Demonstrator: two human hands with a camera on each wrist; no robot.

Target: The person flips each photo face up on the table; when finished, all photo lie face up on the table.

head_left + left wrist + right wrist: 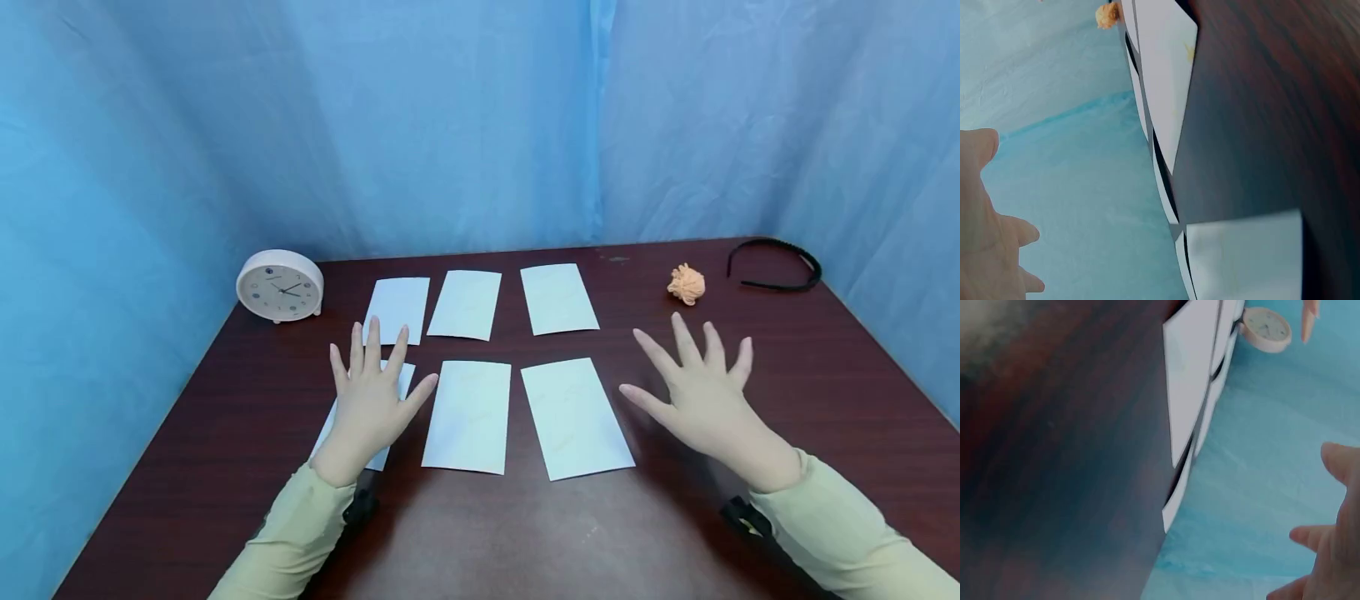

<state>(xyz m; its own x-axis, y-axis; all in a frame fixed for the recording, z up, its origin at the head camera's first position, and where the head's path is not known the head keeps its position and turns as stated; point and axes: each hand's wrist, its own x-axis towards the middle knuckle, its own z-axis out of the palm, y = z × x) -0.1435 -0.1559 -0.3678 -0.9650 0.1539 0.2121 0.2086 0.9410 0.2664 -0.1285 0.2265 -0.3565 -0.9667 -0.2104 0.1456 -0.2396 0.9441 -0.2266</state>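
Observation:
My left hand (367,408) hovers with fingers spread over the front-left white card (401,383), covering part of it. On the other side my right hand (705,400) is held above the bare tabletop, fingers also spread, with nothing in it. White cards lie in two rows of three between and beyond the hands. The front row includes a middle card (468,417) and a right card (577,421). Behind them are a back-left card (397,304), a back-middle card (465,304) and a back-right card (558,298). In the left wrist view, the cards' edges bow slightly off the table.
A round white clock (280,286) stands at the table's back left. Toward the back right lie a ball of peach yarn (686,284) and a black headband (813,275). Blue curtains (450,125) hang behind and beside the dark wooden table (510,542).

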